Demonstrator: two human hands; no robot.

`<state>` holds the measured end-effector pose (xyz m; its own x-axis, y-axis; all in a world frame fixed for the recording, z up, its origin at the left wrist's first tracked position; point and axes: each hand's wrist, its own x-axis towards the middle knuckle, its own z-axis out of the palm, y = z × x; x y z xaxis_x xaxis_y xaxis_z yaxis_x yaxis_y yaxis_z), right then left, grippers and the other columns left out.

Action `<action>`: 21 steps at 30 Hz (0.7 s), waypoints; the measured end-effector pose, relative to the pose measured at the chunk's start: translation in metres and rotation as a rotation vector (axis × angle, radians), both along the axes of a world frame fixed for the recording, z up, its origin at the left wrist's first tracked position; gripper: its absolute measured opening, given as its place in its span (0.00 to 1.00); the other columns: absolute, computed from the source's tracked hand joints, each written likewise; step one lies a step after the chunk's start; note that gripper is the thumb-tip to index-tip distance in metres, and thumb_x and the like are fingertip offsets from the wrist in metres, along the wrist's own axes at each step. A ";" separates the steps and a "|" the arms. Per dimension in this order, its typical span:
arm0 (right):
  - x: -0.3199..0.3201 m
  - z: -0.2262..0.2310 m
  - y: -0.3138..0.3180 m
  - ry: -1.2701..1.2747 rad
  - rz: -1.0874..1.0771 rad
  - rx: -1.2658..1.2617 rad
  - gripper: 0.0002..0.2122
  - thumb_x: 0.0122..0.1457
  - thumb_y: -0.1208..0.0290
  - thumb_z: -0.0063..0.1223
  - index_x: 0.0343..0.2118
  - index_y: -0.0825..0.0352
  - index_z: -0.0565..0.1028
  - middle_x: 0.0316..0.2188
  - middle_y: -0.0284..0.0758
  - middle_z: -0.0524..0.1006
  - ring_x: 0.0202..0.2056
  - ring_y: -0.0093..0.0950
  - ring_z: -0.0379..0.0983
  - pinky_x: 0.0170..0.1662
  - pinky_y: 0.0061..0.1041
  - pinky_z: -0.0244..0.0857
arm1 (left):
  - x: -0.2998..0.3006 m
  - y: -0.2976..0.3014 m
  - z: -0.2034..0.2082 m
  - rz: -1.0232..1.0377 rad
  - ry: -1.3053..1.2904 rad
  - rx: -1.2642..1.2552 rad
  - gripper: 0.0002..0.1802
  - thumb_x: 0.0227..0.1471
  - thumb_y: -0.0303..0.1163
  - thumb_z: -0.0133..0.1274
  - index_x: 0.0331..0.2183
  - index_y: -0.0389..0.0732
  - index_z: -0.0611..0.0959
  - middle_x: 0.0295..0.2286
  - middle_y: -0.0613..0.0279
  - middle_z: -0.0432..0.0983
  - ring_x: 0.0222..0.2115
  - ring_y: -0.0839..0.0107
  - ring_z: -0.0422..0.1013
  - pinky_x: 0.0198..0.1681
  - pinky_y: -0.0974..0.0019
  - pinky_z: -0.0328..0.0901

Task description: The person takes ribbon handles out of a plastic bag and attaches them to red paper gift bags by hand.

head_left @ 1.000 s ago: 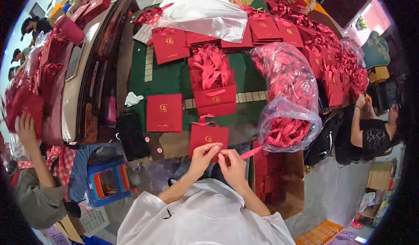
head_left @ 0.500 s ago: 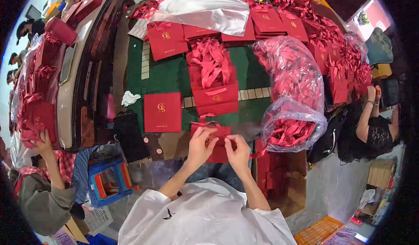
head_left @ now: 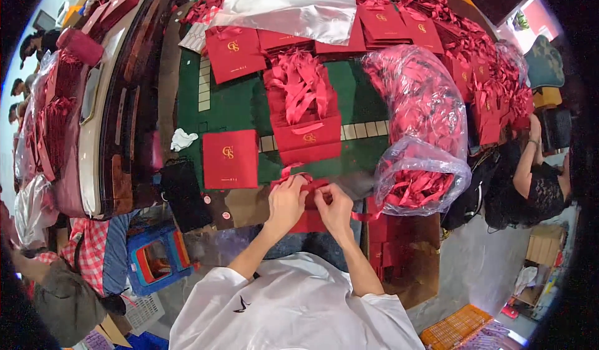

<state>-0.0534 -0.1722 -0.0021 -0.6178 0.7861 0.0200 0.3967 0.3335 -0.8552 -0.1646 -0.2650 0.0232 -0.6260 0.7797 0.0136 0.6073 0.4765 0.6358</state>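
Observation:
Close to my body at the table's near edge is a red gift bag (head_left: 307,221), partly covered by my hands. My left hand (head_left: 287,201) is closed over its upper part, fingertips bent in. Beside it, my right hand (head_left: 335,207) pinches at the bag's edge, where red ribbon seems to be, though the fingers hide the exact grip. A red ribbon end (head_left: 367,216) sticks out right of that hand. Just beyond lies a stack of red bags (head_left: 307,144) with ribbons heaped on top. A flat red bag (head_left: 230,160) with a gold emblem lies to the left.
A clear plastic sack (head_left: 424,125) full of red ribbons stands on the green tabletop (head_left: 237,110) at right. More red bags (head_left: 236,53) and a white plastic sheet (head_left: 284,10) lie at the far side. An open carton (head_left: 409,256) sits low right; co-workers are at both sides.
My hands have shifted slightly and the bag's upper part is now more folded and covered between them. At the left, a co-worker's hand has moved away from the red bags.

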 end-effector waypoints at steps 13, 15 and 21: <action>-0.001 0.017 -0.004 0.028 0.034 0.123 0.05 0.53 0.74 0.58 0.30 0.67 0.75 0.26 0.40 0.75 0.27 0.40 0.74 0.29 0.34 0.66 | 0.004 -0.004 -0.014 0.062 -0.244 0.182 0.11 0.47 0.23 0.55 0.36 0.37 0.74 0.30 0.51 0.77 0.27 0.53 0.75 0.29 0.59 0.68; 0.000 0.020 -0.004 0.062 0.042 0.087 0.05 0.53 0.75 0.58 0.31 0.67 0.74 0.28 0.41 0.76 0.29 0.42 0.75 0.31 0.36 0.68 | 0.005 -0.003 -0.014 0.071 -0.230 0.204 0.11 0.47 0.23 0.56 0.36 0.37 0.75 0.30 0.52 0.77 0.26 0.54 0.75 0.28 0.60 0.68; 0.005 0.021 0.001 -0.015 0.108 0.200 0.05 0.52 0.76 0.57 0.33 0.66 0.75 0.29 0.40 0.75 0.31 0.40 0.74 0.33 0.36 0.67 | 0.009 -0.001 -0.010 0.053 -0.231 0.224 0.10 0.47 0.25 0.58 0.35 0.38 0.77 0.29 0.53 0.77 0.25 0.57 0.75 0.26 0.62 0.67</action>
